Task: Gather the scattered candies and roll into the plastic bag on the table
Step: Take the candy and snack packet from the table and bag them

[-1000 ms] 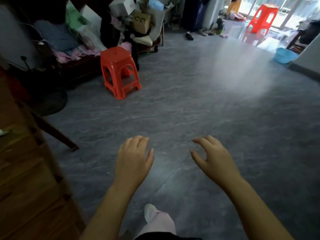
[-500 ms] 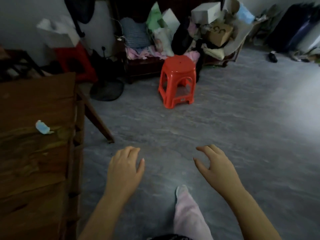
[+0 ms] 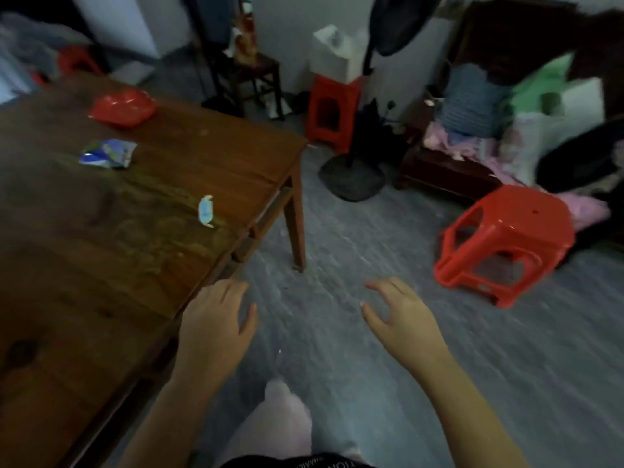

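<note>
From the head view, both hands are held out low in front of the person with nothing in them. The left hand (image 3: 216, 327) has a loose grip, its fingers gently bent and close together, and it hangs right at the side edge of the wooden bench (image 3: 152, 251); whether it touches the wood I cannot tell. The right hand (image 3: 403, 320) has a wider grip, fingers spread and curved, thumb out, over the grey floor (image 3: 371, 238). On the bench, a red plastic bag (image 3: 123, 106) lies at the far end, a blue and white packet (image 3: 108, 153) sits just nearer than the bag, and a small wrapped candy (image 3: 206, 211) lies apart from both, close to the bench's right edge. The packet's printing is too blurred to read. A red stool (image 3: 503, 241) stands on the floor to the right. White letters on the dark garment (image 3: 297, 462) at the bottom edge appear upside down and unreadable.
</note>
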Available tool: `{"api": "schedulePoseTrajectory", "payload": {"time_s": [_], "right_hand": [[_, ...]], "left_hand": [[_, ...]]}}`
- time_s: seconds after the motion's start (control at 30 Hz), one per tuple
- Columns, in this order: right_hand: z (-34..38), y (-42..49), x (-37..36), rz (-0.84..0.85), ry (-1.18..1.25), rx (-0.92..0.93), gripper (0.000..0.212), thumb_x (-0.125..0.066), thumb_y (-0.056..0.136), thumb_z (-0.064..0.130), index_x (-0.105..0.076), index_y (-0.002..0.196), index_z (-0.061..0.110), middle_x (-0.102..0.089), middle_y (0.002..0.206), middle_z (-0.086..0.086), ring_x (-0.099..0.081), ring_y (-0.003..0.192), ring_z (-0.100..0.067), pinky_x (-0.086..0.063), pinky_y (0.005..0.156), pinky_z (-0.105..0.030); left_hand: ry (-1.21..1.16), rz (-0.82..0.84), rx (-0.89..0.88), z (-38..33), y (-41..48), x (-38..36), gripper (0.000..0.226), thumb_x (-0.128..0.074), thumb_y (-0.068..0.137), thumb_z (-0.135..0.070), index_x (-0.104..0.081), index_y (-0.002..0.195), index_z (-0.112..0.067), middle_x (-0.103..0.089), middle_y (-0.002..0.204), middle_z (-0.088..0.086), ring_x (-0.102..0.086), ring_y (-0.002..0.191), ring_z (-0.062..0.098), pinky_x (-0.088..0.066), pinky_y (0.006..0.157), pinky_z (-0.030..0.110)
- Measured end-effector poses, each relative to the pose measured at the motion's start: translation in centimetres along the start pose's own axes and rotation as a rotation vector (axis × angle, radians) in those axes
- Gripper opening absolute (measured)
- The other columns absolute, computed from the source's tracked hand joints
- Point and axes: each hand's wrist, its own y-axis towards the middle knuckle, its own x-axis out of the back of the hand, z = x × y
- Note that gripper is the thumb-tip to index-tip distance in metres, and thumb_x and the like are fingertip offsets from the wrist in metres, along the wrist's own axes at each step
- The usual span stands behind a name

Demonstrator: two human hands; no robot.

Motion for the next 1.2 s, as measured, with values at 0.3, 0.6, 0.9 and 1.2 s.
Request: {"api": "schedulePoseTrajectory", "payload": {"time_s": [0.3,0.6,0.9,1.2], "right_hand": [[4.9,14.9,-4.3,0.169,-0.047,0.241,0.031,-0.058,0.085,0.026,-0.058,0.113,0.013,-0.061,0.111,-0.006,-0.056,0.105,-0.021,-0.038,0.082,-0.023],[9.2,27.1,-8.3,0.273,-0.034,0.402,0.034,-0.053,0.088,0.028,-0.051,0.12,0.018,-0.057,0.115,-0.001,-0.05,0.107,-0.013,-0.028,0.08,-0.01],[7.2,34.8,-9.4,0.397,0.002,0.497,0.034,-0.054,0.087,0.03,-0.054,0.118,0.017,-0.058,0.114,-0.002,-0.052,0.106,-0.014,-0.039,0.087,-0.022],[6.1,42.3,-9.2,0.561,0.013,0.729,0.033,-0.059,0.084,0.026,-0.057,0.113,0.012,-0.061,0.107,-0.005,-0.056,0.102,-0.019,-0.048,0.085,-0.034]], "left_hand": [[-0.005,-0.138,0.258,6.9,8.8,-2.6,0.029,-0.062,0.078,-0.016,-0.061,0.104,-0.002,-0.065,0.094,0.016,-0.06,0.081,0.029,-0.049,0.066,0.037],[-0.079,-0.139,0.433,12.4,17.5,-7.7,0.044,-0.069,0.077,-0.018,-0.054,0.115,-0.002,-0.06,0.104,0.016,-0.057,0.089,0.023,-0.047,0.071,0.03],[0.001,-0.157,0.779,13.1,21.6,-12.1,0.053,-0.073,0.074,-0.021,-0.052,0.119,-0.003,-0.057,0.105,0.019,-0.054,0.09,0.032,-0.049,0.07,0.043],[-0.148,-0.339,1.082,9.9,24.1,-12.2,0.036,-0.063,0.079,-0.004,-0.056,0.114,-0.003,-0.054,0.106,0.017,-0.048,0.095,0.028,-0.041,0.076,0.032]]}}
